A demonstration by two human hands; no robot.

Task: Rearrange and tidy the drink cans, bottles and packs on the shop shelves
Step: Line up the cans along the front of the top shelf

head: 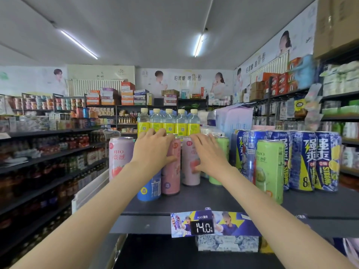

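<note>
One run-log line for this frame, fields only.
left hand: grips pink can | right hand: open, beside pale pink can | shelf: tidying underway

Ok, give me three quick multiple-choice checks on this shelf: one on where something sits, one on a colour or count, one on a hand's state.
1. Where do the yellow-label bottles stand?
A. behind the pink cans
B. in front of the green can
C. on the floor

2. What colour is the can nearest the shelf's front edge, on the right side?
A. red
B. green
C. black

3. What is the left hand doing?
A. hanging idle
B. holding a bottle up
C. wrapped round a pink can

Key: 1 A, the bottles line up behind the pink cans. 2 B, its body is light green. 3 C, fingers cross the can's top and the thumb its side.
</note>
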